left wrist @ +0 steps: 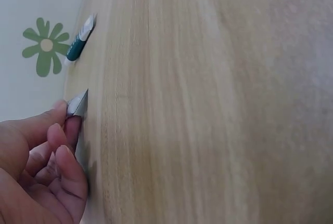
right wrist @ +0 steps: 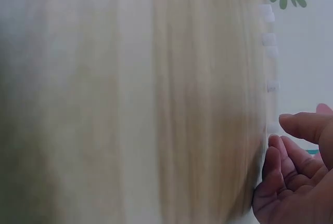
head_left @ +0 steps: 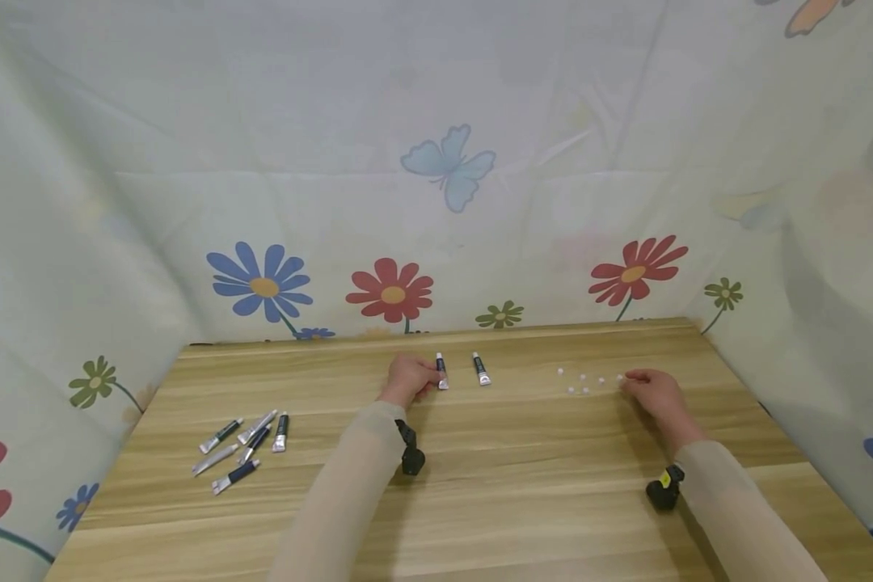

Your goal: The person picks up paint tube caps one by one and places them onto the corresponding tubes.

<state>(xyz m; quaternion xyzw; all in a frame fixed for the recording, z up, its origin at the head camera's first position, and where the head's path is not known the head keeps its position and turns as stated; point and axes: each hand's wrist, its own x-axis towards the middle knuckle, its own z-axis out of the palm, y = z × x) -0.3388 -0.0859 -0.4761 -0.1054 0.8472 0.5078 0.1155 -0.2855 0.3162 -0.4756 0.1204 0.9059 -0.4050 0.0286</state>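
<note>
My left hand [head_left: 410, 378] pinches a dark blue paint tube [head_left: 441, 373] near its silver crimped end, with the white cap pointing to the back. In the left wrist view, thumb and index finger grip the silver end [left wrist: 78, 103] and the other fingers curl beneath. A dark green paint tube [head_left: 481, 369] lies just right of it. My right hand [head_left: 657, 394] is at the right end of a scatter of small white block-like pieces [head_left: 583, 377]. Its thumb and index fingertip pinch the rightmost white piece [head_left: 621, 378]; that piece looks faint in the right wrist view.
Several more paint tubes [head_left: 255, 433] lie in a loose group at the left of the wooden table [head_left: 524, 501]. A flower-printed cloth [head_left: 320, 202] rises behind the table's back edge and along both sides.
</note>
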